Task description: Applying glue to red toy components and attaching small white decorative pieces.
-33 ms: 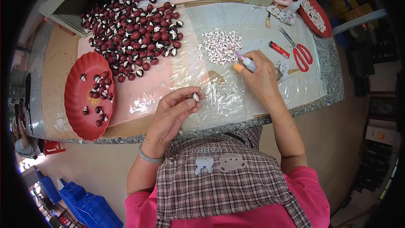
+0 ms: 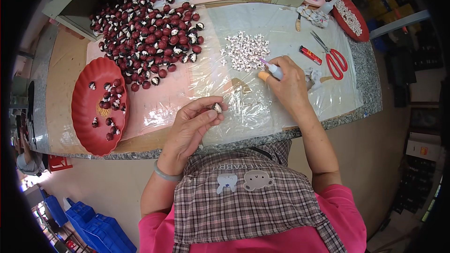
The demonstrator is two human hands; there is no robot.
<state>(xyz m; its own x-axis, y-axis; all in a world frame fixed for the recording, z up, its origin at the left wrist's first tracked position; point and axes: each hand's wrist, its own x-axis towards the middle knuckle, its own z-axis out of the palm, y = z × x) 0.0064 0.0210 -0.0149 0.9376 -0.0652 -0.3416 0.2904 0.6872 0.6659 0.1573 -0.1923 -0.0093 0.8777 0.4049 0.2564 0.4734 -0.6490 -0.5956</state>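
My left hand (image 2: 197,122) is closed in a pinch near the table's front edge. Between its thumb and fingers sits a small dark ball with a white part (image 2: 217,108), like those in the heap. Closed around a small clear squeeze bottle (image 2: 276,71) with a purple nozzle, my right hand (image 2: 291,84) is farther right. An orange cover wraps one of its digits. The nozzle tip is at the right edge of a pile of small white pieces with dark marks (image 2: 246,51); contact is hard to tell.
Dark red, black and white balls (image 2: 159,42) lie heaped at the back left. A red scalloped tray (image 2: 86,112) holds several more. At the right are red-handled scissors (image 2: 333,61), a red tube (image 2: 310,55) and a red dish (image 2: 361,33) of white pieces. Plastic film (image 2: 225,129) covers the table.
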